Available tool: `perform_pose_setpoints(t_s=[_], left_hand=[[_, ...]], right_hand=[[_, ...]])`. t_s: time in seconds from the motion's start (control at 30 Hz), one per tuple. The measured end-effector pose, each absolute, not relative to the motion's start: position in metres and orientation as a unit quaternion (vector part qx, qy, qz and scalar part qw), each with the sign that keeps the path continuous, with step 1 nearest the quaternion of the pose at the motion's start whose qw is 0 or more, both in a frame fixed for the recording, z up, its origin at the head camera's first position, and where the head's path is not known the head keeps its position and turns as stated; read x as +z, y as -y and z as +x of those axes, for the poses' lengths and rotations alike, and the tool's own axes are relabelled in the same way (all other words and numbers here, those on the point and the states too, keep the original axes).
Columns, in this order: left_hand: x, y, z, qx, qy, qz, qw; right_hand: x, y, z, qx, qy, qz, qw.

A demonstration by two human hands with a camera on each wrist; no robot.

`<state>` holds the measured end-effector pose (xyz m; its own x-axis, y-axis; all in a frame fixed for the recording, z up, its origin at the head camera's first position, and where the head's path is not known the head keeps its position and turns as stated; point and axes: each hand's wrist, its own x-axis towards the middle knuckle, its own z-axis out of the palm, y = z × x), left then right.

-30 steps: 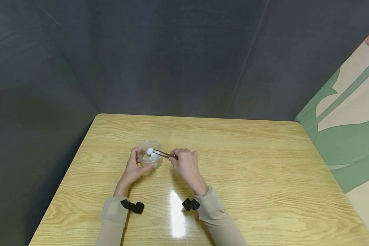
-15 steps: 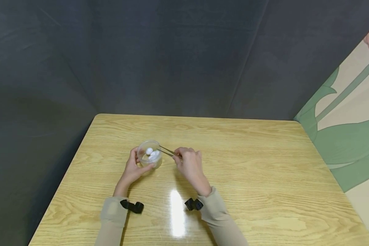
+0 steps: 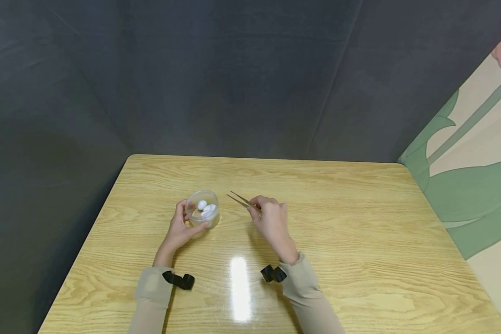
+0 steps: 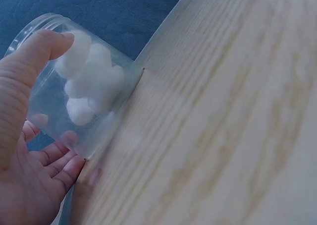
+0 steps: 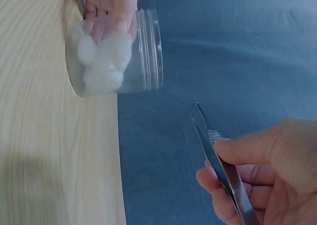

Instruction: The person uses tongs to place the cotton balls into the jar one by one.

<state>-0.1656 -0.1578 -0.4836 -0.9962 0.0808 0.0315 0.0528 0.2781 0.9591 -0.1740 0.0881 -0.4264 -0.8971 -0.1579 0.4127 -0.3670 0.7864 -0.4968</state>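
Note:
A clear plastic jar [image 4: 47, 93] without a lid stands on the table, several white cotton balls [image 4: 94, 79] piled inside it. My left hand [image 3: 181, 232] holds the jar by its side, thumb on the near wall and fingers around the far side. To the right of the jar, my right hand [image 3: 273, 226] pinches metal tweezers [image 5: 225, 171] between thumb and fingers. The tweezers' two tips are apart with nothing between them, and point toward the jar from above the table.
The wooden table [image 3: 338, 222] reaches well out to the right of both hands. A dark curtain [image 3: 234, 83] hangs behind it, and a patterned cloth [image 3: 480, 185] lies along the right side. Black cameras sit on both wrists.
The tweezers' tips were in the jar's mouth beside a cotton ball. My right hand has drawn them out to the right, and the tips have spread. The left hand and jar stay put.

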Motion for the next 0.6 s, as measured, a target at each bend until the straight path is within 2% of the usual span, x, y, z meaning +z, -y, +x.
perform_pose_setpoints(t_s=[0.33, 0.6], left_hand=[[-0.483, 0.158, -0.166, 0.599, -0.800, 0.041, 0.007], [-0.484, 0.158, -0.166, 0.599, -0.800, 0.034, 0.013]], right_hand=[[-0.427, -0.103, -0.176, 0.288, 0.928, 0.137, 0.194], [-0.428, -0.117, -0.177, 0.295, 0.928, 0.133, 0.183]])
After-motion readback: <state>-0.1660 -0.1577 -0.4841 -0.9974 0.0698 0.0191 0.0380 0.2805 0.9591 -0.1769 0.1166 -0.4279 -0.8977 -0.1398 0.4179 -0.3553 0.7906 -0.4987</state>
